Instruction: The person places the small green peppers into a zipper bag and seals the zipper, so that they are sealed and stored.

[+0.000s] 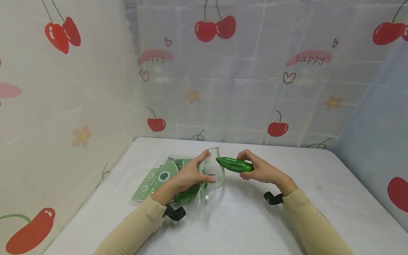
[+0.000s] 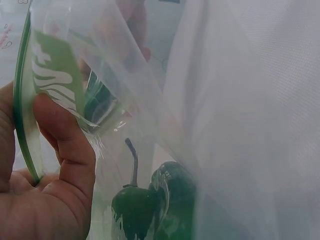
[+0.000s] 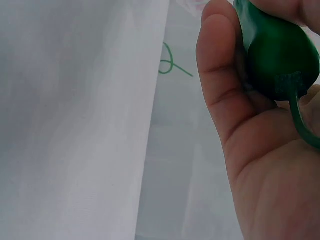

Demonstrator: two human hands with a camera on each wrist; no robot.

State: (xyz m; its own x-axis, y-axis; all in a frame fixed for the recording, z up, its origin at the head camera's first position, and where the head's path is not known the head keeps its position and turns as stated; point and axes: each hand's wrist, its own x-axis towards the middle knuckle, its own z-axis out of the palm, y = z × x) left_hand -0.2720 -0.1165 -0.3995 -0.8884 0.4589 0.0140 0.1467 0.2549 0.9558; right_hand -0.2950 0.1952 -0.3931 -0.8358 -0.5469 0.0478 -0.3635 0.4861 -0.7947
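A clear zip bag (image 1: 143, 187) with a green print lies on the table with green peppers (image 2: 134, 207) inside, their stems toward its mouth. My left hand (image 1: 188, 174) grips the bag near its opening, thumb and fingers about the green zip edge (image 2: 21, 95). The opening gapes to the right. Just right of it, my right hand (image 1: 262, 170) holds a long green pepper (image 1: 234, 164) by its stem end, with the pointed tip toward the bag. In the right wrist view, the pepper's curved stem (image 3: 299, 117) shows against the palm.
The bag and hands are over a white-covered table (image 1: 236, 226). Curtain-like sheets (image 1: 223, 81) printed with cherries and hearts stand behind it and at both sides. A dark wrist device (image 1: 174, 213) sits at the left wrist, another (image 1: 273, 198) at the right.
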